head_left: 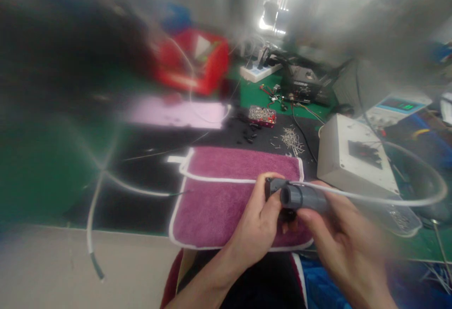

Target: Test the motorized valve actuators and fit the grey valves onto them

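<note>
Over the purple towel (pixel 219 210), my left hand (pixel 259 222) is closed on a small dark grey part (pixel 276 186), mostly hidden by the fingers. My right hand (pixel 348 233) is closed round a grey plastic cylinder (pixel 305 198) whose open, hollow end faces left. The cylinder lies against or just in front of the dark part; I cannot tell whether they are joined. A white cable (pixel 222 180) runs across the towel to my left hand. Another stretch of white cable passes above the cylinder and loops out to the right.
A small box of metal pins (pixel 262 115) and a loose pin pile (pixel 292 140) lie behind the towel. To the right stand a pale equipment box (pixel 353 154) and a clear tray (pixel 404 219). A blurred red bin (pixel 212 64) and a power strip (pixel 259 71) are at the back.
</note>
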A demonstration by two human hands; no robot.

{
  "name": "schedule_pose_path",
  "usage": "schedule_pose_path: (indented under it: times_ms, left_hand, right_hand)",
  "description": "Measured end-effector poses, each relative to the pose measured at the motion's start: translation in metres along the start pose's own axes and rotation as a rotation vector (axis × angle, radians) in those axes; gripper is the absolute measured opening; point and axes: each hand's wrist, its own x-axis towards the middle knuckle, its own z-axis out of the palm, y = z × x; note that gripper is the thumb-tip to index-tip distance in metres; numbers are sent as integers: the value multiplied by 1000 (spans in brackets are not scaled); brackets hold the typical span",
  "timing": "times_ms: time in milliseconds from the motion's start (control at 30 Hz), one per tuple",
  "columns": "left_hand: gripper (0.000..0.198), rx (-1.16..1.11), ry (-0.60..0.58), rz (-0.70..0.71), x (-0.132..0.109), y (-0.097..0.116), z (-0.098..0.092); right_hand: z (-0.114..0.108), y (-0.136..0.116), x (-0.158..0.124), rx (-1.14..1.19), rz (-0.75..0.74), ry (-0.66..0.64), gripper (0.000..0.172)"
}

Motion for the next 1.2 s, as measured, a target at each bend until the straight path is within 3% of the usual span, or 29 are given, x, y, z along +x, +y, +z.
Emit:
schedule_pose_path:
  times_ms: [100, 267, 467, 667, 733, 833, 967, 1067, 1133, 1200]
  left_hand:
    - [33, 9, 2, -2, -1, 2, 0]
    - [34, -53, -68, -92, -1, 5, 1]
    - [34, -205, -152, -155, -3, 7, -4]
    - [71, -126, -225, -43, -9, 9, -5]
    - [77, -61, -199, 2, -9, 10, -3]
    - [76, -13, -208, -15, -9, 13, -1]
    - [72, -6, -260, -2, -10, 15, -2]
    - [72, -27, -266, -30, -12, 15, -3]
    - [72, -42, -282, -64, -11, 14, -5]
    - [73, -25, -298, -66, -10, 12, -6]
  right_hand:
    - [0, -2, 1, 18, 12, 27, 46]
    - [-9, 4, 9, -13, -129, -20, 47]
    - [-10, 2, 7, -22, -58, 24, 47]
    - [-25, 8, 2, -51, -256, -62, 46]
    - [-34, 12, 0, 61, -217, -149, 46]
    - [-42, 25, -6, 400, 43, -274, 49]
    - [-39, 46, -15, 914, 720, -416, 42]
    - [-33, 50, -17, 1213, 1171, -335, 29]
    - [-31, 51, -16, 1291, 1312, -269, 27]
    - [-33, 54, -14, 1263, 1351, -244, 34]
